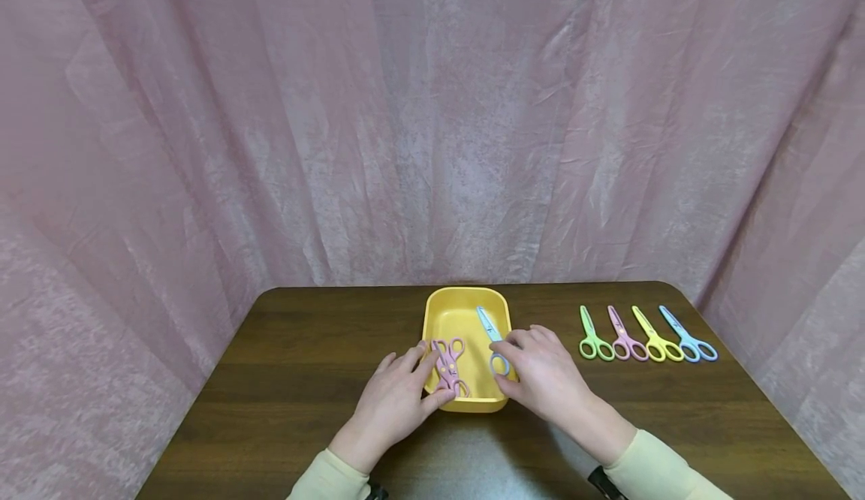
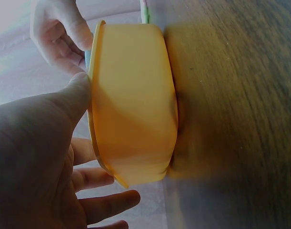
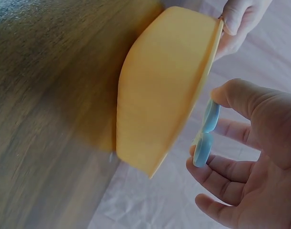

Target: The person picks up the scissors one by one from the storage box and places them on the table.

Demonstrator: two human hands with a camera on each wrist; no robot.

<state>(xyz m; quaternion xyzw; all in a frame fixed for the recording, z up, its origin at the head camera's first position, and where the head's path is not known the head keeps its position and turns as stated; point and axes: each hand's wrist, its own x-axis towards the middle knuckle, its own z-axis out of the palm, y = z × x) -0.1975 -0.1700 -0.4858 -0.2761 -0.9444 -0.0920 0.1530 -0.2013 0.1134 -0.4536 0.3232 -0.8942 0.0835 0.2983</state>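
A yellow tray [image 1: 466, 405] stands on the table in front of me. My right hand [image 1: 539, 371] pinches a pair of blue scissors [image 1: 488, 323] by the handle loops over the tray's right side, blades pointing away from me. The light-blue loops [image 3: 202, 149] show between thumb and fingers in the right wrist view. At the tray's left side is my left hand [image 1: 400, 393], its thumb by the near rim and its fingers spread along the left edge. Pink scissors [image 1: 447, 365] lie inside the tray beside that hand, partly covered by it.
To the right, several scissors lie in a row on the brown table [image 1: 324, 342]: green scissors [image 1: 591, 335], pink scissors [image 1: 622, 335], yellow scissors [image 1: 652, 336] and blue scissors [image 1: 682, 335]. A pink curtain [image 1: 432, 125] hangs behind the table.
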